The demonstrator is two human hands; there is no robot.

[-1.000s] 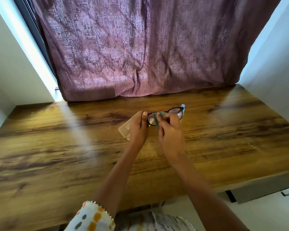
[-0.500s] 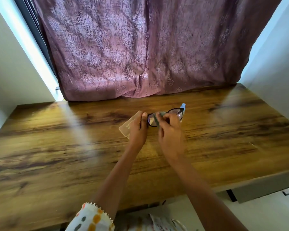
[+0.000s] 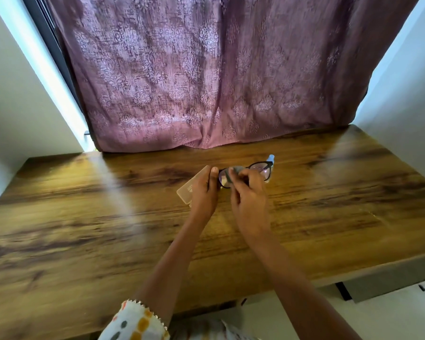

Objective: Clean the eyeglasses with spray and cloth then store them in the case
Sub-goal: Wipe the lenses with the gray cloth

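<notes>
Head view, only one. Almost nothing has changed over the last second: both hands sit at the same spot in the centre of the frame, and the cloth has only shifted slightly on the lens. Judged from that, the wiping step is still under way and storing has not started.

The left hand (image 3: 205,192) is closed on the left end of the eyeglasses (image 3: 260,171), thumb up along the frame edge, pinching it steady just above the table (image 3: 84,229).

The right hand (image 3: 249,198) is curled with its fingertips pinching a small grey cloth (image 3: 233,173) against the left lens, so that lens is mostly covered. The right lens is bare and shows a pale glare.

A pale flat case (image 3: 190,187) lies on the table just left of centre, partly hidden behind the left hand; whether it is open or shut cannot be told. The spray bottle (image 3: 271,158) stands just behind the right end of the glasses, only its light blue top showing.

A purple curtain (image 3: 206,69) fills the upper frame. A patterned sleeve (image 3: 135,322) sits at the bottom edge.
</notes>
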